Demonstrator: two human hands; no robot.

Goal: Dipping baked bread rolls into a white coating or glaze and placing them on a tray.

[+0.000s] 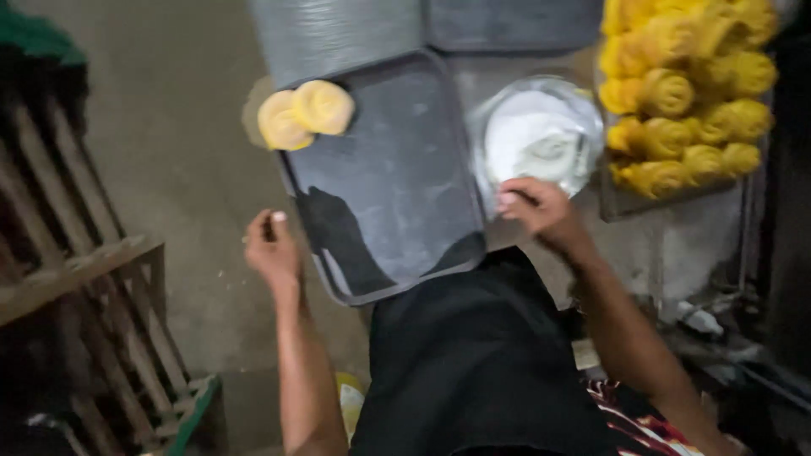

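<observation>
Your dark tray (397, 169) holds two yellow dough swirls (306, 114) at its far left corner. The bowl (583, 114) beside it holds white flour. The far tray (629, 203) is full of yellow swirls. Your left hand (272, 247) is by the dark tray's left edge, fingers curled, holding nothing. Your right hand (541, 207) rests at the bowl's near rim, fingers bent together.

Dark metal tray (397, 186) before me, floured, tilted, near corner by my left hand (272, 249). Two yellow dough rolls (306, 114) touching, at far-left corner. Round bowl of white flour (536, 135) under my right fingertips (511, 201).
</observation>
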